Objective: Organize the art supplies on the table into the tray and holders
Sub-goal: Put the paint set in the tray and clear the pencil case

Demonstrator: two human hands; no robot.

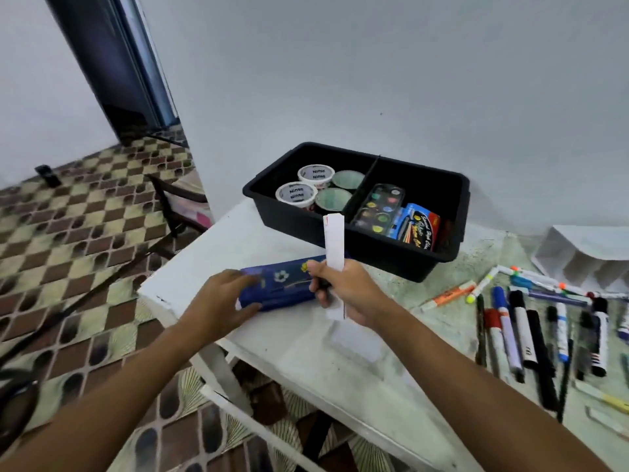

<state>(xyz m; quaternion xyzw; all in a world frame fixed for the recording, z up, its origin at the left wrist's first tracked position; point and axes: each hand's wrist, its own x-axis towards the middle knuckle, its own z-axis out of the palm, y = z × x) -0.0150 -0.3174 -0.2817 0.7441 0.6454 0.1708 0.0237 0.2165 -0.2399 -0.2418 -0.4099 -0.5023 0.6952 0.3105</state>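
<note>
I see my two bare arms reaching out over a white surface (340, 362). My left hand (221, 301) lies on the near left end of a blue pouch (279, 287), the fingers half spread and curved over it, the thumb beneath its lower edge. The pouch lies flat on the surface, just in front of a black tray (429, 264).

My right hand (343, 287) is closed in a loose fist around a white paper strip (334, 245), which stands upright and rises above the knuckles; its lower end shows below the hand. The hand also touches the right end of the pouch. Something dark shows between the fingers, but I cannot tell what it is.

The tray sits at the back of the surface, against the wall, split in two by a divider. Its left compartment holds tape rolls (296, 193) and two round green lids (333, 198). Its right compartment holds a paint palette (377, 207), tilted, with a blue box (417, 229) leaning beside it.

To the right, a spread of markers (524, 332) and pens lies loose on the surface, well apart from my hands. Behind them a white holder (585, 257) lies tipped on its side, its compartments facing me.
</note>
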